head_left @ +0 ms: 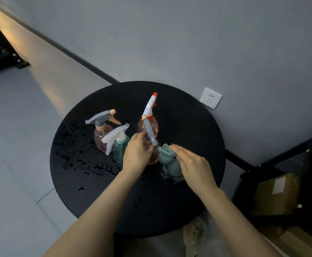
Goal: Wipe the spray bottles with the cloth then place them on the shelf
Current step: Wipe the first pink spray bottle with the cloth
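Several spray bottles stand on a round black table (179, 115). My left hand (137, 153) grips a pink bottle with a grey trigger head (150, 133) near the table's middle. My right hand (194, 164) holds a teal cloth (168, 158) against that bottle's right side. Behind it stands a pink bottle with a white and orange head (150, 108). To the left are a teal bottle with a white head (120, 143) and a pink bottle with a grey and peach head (101, 127).
Water drops lie on the table's left part (77, 153). A black shelf frame (274, 160) with cardboard boxes (275, 193) stands at the right. A wall socket (210, 98) sits on the grey wall behind. A second black frame (1, 52) is at the far left.
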`<state>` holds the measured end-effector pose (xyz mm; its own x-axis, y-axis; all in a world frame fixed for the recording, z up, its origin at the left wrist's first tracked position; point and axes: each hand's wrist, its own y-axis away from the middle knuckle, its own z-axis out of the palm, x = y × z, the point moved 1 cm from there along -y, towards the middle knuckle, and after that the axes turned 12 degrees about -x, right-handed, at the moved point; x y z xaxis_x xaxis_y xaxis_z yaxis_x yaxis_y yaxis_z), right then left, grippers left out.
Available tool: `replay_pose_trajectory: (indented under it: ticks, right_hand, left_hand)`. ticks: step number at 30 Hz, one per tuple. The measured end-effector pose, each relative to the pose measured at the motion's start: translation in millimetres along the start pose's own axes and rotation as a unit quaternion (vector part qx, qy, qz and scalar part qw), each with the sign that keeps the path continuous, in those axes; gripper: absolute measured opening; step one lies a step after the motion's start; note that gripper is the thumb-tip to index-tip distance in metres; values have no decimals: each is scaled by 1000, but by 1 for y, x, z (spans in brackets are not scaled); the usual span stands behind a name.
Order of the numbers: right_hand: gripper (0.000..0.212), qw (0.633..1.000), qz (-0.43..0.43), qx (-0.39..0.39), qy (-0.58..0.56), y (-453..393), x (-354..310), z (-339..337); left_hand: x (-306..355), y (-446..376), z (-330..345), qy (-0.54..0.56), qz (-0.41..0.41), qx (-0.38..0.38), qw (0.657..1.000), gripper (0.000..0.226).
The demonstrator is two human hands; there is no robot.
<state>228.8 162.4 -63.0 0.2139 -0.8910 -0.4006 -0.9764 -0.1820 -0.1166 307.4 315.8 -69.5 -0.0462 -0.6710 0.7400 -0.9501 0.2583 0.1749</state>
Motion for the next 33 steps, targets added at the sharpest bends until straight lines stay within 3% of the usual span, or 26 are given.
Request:
replay_pose_trajectory:
  ticks: [10,13,18,23,28,33]
  right_hand:
    - [36,983,103,-20,-151,-8,12,-10]
    - [35,972,110,-3,-207,-11,12,-21]
    - [37,950,71,-15,-305,-14,2,-40]
    - [34,923,26,12,-384,-23,-17,-42]
    - [26,904,56,57,-421,-33,-36,-26]
    - [16,850,97,93,-510,-40,-37,-27]
  left_hand:
    - [-13,-13,-4,137,16,57,989,10]
    - [-7,-11,-14,145,36,57,987,16]
    - [-3,-7,-29,184,24,30,982,14]
    - [2,4,-41,363,-43,-22,931,20]
    - [7,11,-51,392,-69,-61,915,26]
    - [2,15,-56,405,-81,-108,904,30]
